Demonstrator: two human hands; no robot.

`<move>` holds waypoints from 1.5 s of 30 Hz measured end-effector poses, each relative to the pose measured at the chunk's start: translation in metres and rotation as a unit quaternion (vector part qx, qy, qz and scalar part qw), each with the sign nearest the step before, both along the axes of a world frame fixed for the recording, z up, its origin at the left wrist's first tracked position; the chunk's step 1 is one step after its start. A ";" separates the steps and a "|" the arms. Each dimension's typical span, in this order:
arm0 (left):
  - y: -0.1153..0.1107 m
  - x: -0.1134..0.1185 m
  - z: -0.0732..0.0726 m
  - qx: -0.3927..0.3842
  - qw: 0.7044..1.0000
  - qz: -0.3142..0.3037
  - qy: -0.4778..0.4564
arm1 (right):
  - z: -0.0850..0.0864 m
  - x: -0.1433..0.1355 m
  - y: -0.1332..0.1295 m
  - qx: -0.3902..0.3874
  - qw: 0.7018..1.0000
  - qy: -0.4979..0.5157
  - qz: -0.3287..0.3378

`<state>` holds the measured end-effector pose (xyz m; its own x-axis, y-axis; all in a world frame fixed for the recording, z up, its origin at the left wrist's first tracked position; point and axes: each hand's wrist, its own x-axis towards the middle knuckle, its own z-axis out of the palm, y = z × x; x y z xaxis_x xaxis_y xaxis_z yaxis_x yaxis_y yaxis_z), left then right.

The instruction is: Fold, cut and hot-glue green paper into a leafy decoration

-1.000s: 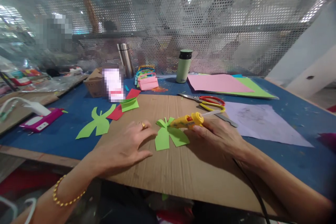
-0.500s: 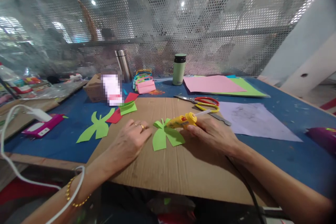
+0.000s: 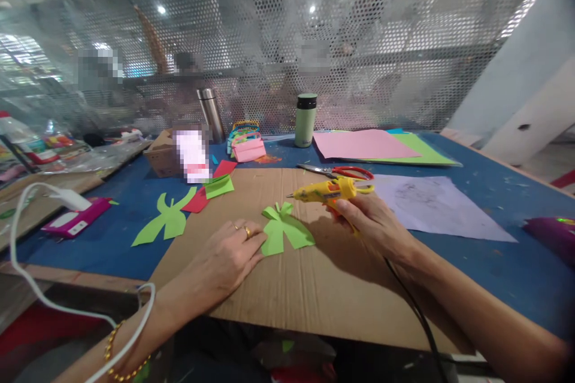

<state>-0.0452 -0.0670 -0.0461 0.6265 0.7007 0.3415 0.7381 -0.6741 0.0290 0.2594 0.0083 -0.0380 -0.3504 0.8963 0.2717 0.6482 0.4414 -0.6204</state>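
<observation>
On the cardboard sheet lies a light green paper bow, one loop folded at its top and two tails spread below. My left hand, with rings on it, has its fingers closed at the bow's left edge; the fingertips are partly hidden. In my right hand is a yellow glue gun, a clear glue stick at its back. Its nozzle points left, above and right of the bow, apart from it. A second green paper bow shape lies unfolded to the left.
Red-handled scissors lie behind the glue gun. Lilac paper and pink sheets are at right. A green tumbler, steel flask, small pink paper bag and cardboard box stand behind. A purple power strip sits left.
My right hand has lifted the glue gun off the bow's middle, up and to the right. The bow's left loop now lies folded in. My left hand has moved right onto the bow's edge.
</observation>
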 end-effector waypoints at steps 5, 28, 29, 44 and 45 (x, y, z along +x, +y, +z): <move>0.006 0.001 0.001 -0.004 0.999 0.002 0.040 | 0.003 -0.004 -0.003 0.021 1.000 -0.008 0.005; 0.022 0.011 0.001 0.039 0.998 0.025 0.032 | 0.005 -0.004 -0.007 0.033 0.999 -0.024 0.007; 0.024 0.011 0.000 0.025 0.999 0.030 0.013 | 0.005 -0.004 -0.007 0.032 0.999 -0.029 0.006; 0.046 0.004 0.019 -0.167 0.963 0.055 -0.203 | 0.017 -0.015 -0.018 0.036 0.995 -0.082 0.035; 0.047 0.003 0.019 -0.157 0.968 0.050 -0.189 | 0.018 -0.015 -0.019 0.036 0.996 -0.077 0.040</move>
<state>-0.0419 -0.0203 -0.0266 0.4217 0.8578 0.2940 0.6960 -0.5140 0.5015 0.2442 -0.0105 -0.0200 -0.4622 0.8440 0.2720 0.6945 0.5353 -0.4807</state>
